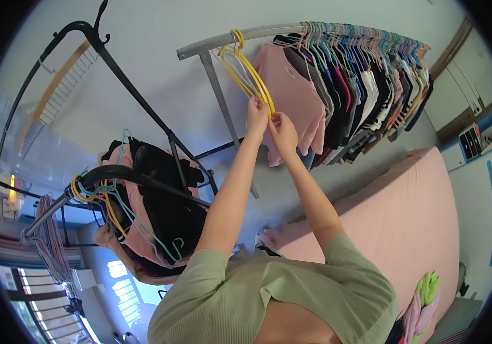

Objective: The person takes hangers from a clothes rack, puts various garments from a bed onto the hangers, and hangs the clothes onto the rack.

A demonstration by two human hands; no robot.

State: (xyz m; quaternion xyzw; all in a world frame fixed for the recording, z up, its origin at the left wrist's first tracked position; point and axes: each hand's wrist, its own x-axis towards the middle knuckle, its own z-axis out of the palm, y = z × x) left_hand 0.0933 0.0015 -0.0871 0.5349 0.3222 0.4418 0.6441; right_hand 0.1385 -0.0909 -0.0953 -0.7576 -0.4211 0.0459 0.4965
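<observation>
Thin, smooth yellow plastic hangers (246, 71) hung in a bunch from a curved grey metal rail (240, 39), hooks looped over it. The left hand (257, 116) and right hand (283, 131) were raised side by side, fingers pinched closed on the hangers' lower corner. Just right of the hands drooped a soft pink shirt (294, 94), then a dense row of dark garments (366, 92). Below the right forearm lay a pink bed sheet (406, 218).
</observation>
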